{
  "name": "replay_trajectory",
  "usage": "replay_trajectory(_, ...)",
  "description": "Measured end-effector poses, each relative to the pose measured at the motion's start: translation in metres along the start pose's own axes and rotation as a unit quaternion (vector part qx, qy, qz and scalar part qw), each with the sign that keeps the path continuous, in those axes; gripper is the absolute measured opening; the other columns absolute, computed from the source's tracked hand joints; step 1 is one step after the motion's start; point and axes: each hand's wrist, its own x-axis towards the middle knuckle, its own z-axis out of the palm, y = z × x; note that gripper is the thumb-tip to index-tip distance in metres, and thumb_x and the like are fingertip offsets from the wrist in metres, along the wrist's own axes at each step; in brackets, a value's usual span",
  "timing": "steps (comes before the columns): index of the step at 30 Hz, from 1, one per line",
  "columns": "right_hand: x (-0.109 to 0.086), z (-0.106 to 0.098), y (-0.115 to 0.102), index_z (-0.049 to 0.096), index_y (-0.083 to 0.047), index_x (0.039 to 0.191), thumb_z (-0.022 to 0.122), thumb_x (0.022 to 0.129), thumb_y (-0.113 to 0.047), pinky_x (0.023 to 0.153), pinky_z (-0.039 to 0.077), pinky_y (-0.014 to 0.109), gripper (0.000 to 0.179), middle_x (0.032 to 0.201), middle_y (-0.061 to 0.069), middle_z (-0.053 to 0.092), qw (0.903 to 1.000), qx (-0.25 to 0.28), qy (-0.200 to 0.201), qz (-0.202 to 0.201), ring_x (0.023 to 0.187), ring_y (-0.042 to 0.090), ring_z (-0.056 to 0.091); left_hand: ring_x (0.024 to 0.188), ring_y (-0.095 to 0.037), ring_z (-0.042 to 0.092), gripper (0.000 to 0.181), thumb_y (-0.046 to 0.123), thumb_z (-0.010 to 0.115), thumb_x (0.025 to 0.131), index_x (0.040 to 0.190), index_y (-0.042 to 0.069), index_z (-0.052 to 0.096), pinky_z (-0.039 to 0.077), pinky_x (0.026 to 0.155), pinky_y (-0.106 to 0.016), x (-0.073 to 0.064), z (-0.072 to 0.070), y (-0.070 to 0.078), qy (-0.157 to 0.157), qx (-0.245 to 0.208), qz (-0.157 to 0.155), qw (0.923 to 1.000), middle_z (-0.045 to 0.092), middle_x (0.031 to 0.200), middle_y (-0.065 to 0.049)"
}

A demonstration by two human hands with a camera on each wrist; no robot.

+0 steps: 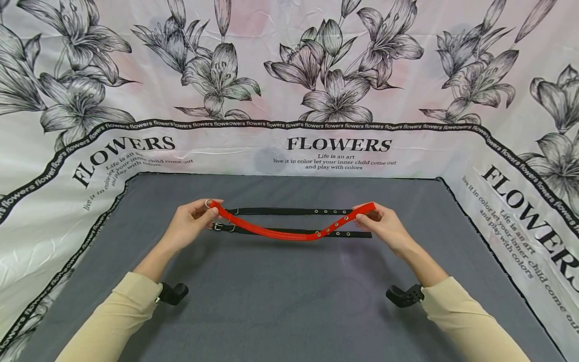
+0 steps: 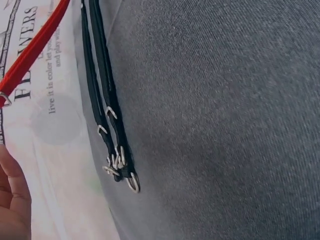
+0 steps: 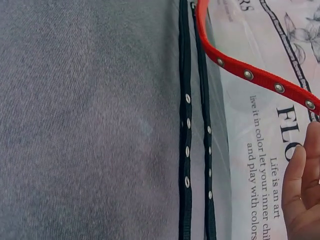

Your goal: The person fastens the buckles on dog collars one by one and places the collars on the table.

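Observation:
A red collar (image 1: 285, 235) with metal eyelets sags in a curve between my two hands. My left hand (image 1: 192, 221) pinches its ringed end, and my right hand (image 1: 382, 223) pinches the plain end past the eyelets. On the grey cloth behind and below it lie two black collars, a farther one (image 1: 276, 211) and a nearer one (image 1: 362, 235), stretched side by side. Their metal buckles (image 2: 117, 159) show toward the left in the left wrist view. In the right wrist view the red collar (image 3: 248, 74) hangs above the eyelet ends of the black ones.
Grey cloth (image 1: 280, 301) covers the table. A white sheet (image 1: 244, 151) printed with flowers and lettering rises along the back and both sides. Black bands (image 1: 174, 294) sit around both wrists at the sleeve cuffs.

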Motion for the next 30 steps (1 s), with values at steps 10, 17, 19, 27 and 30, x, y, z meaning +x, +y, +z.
replay_trajectory(10, 0.004, 0.010, -0.007, 0.058, -0.003, 0.117, 0.062, 0.089, -0.028, 0.084, 0.051, 0.040, 0.038, 0.111, 0.013, 0.061, 0.9994, 0.007, -0.001, -0.034, 0.090, 0.014, 0.062, 0.071, -0.016, 0.058, 0.030, 0.031, 0.060, 0.090, 0.113, 0.012, 0.063, 0.049, 0.061, -0.029, 0.004, 0.014, 0.010, 0.020, 0.013, 0.007, 0.9997, 0.064, 0.088, -0.006)
replay_trajectory(17, 0.007, 0.019, -0.015, 0.058, -0.002, 0.115, 0.063, 0.088, -0.026, 0.084, 0.051, 0.037, 0.036, 0.119, 0.024, 0.057, 0.9970, 0.045, -0.026, -0.057, 0.097, 0.016, 0.062, 0.091, -0.019, 0.062, 0.021, 0.028, 0.063, 0.088, 0.098, 0.009, 0.063, 0.050, 0.073, -0.034, 0.009, 0.028, 0.017, -0.004, -0.017, 0.024, 0.9996, 0.067, 0.107, -0.006)
replay_trajectory(19, 0.009, 0.021, -0.017, 0.058, -0.002, 0.115, 0.063, 0.088, -0.025, 0.084, 0.051, 0.038, 0.035, 0.119, 0.024, 0.058, 0.9965, 0.049, -0.028, -0.062, 0.097, 0.016, 0.062, 0.091, -0.017, 0.062, 0.022, 0.028, 0.064, 0.087, 0.099, 0.009, 0.064, 0.051, 0.076, -0.035, 0.011, 0.033, 0.019, -0.004, -0.027, 0.030, 0.9992, 0.067, 0.105, -0.008)
replay_trajectory(27, 0.016, 0.031, -0.023, 0.059, 0.000, 0.109, 0.062, 0.089, -0.021, 0.083, 0.052, 0.034, 0.030, 0.110, 0.015, 0.063, 0.9957, 0.046, -0.014, -0.079, 0.095, 0.019, 0.063, 0.090, -0.014, 0.063, 0.025, 0.029, 0.064, 0.087, 0.107, 0.014, 0.066, 0.050, 0.072, -0.030, 0.017, 0.050, 0.027, -0.001, -0.044, 0.036, 0.9984, 0.067, 0.104, -0.006)
replay_trajectory(30, 0.017, 0.036, -0.029, 0.059, 0.001, 0.106, 0.061, 0.090, -0.019, 0.085, 0.051, 0.040, 0.026, 0.110, 0.016, 0.063, 0.9952, 0.051, -0.013, -0.082, 0.097, 0.028, 0.063, 0.093, -0.021, 0.063, 0.024, 0.020, 0.061, 0.089, 0.111, 0.009, 0.065, 0.051, 0.074, -0.029, 0.015, 0.054, 0.041, -0.009, -0.054, 0.031, 0.9980, 0.066, 0.104, -0.012)
